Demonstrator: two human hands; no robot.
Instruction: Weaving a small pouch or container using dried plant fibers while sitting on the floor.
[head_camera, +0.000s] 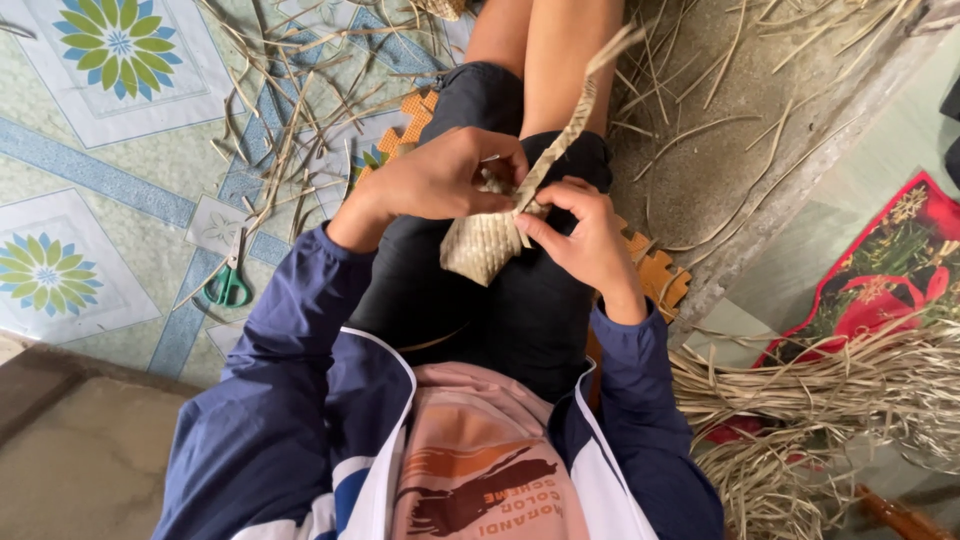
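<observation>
Two hands: both closed on one small woven piece over the lap.
Left hand: fingers curled over the top edge of the woven palm-leaf piece, gripping it from the left side.
Right hand: thumb and fingertips pinched on a loose leaf strip where it enters the weave; strip runs up and to the right, past the knee.
Woven piece: pale tan, tapered downward, held between both hands just above the dark shorts.
Seat: orange foam mat with toothed edge shows under the legs on both sides.
Floor, left: patterned vinyl sheet with blue-green flower tiles; scattered dry strips; green-handled scissors lying well apart from the left hand.
Floor, right: heap of dried leaf strips over a red printed cloth.
</observation>
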